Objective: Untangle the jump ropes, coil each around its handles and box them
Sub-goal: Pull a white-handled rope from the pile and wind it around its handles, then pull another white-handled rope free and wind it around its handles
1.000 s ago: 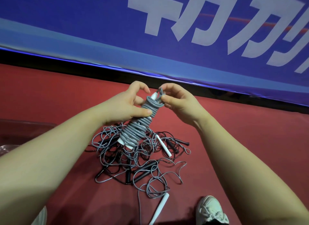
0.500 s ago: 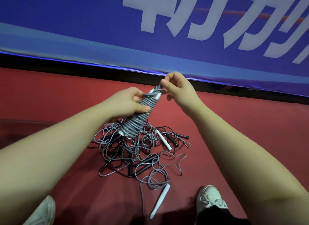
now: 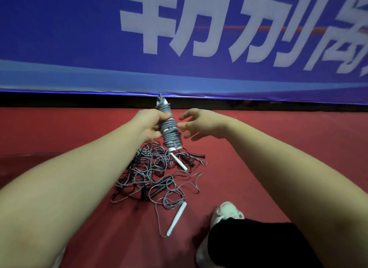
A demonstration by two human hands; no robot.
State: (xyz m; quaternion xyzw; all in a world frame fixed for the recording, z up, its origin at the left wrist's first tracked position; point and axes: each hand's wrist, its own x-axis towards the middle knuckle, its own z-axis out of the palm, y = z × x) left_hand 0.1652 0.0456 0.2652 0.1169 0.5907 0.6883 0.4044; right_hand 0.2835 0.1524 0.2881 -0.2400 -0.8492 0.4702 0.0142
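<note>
My left hand (image 3: 149, 126) grips a coiled jump rope (image 3: 169, 128), grey cord wound tightly round its white handles, held nearly upright above the floor. To its right my right hand (image 3: 201, 125) hovers with fingers spread, just beside the coil and holding nothing. Below lies a tangled pile of jump ropes (image 3: 153, 174), grey and black cords with black handles. One white handle (image 3: 178, 161) sticks out of the pile's far side. Another white handle (image 3: 177, 218) lies at the near end on the floor.
The red floor (image 3: 258, 168) runs to a black strip under a blue banner (image 3: 179, 38) with white characters. My white shoe (image 3: 225, 212) and dark trouser leg are at the lower right. A clear container's rim (image 3: 25, 155) shows at the left edge.
My right hand has let go of the top of the coil and opened beside it. The left hand has turned the coil more upright.
</note>
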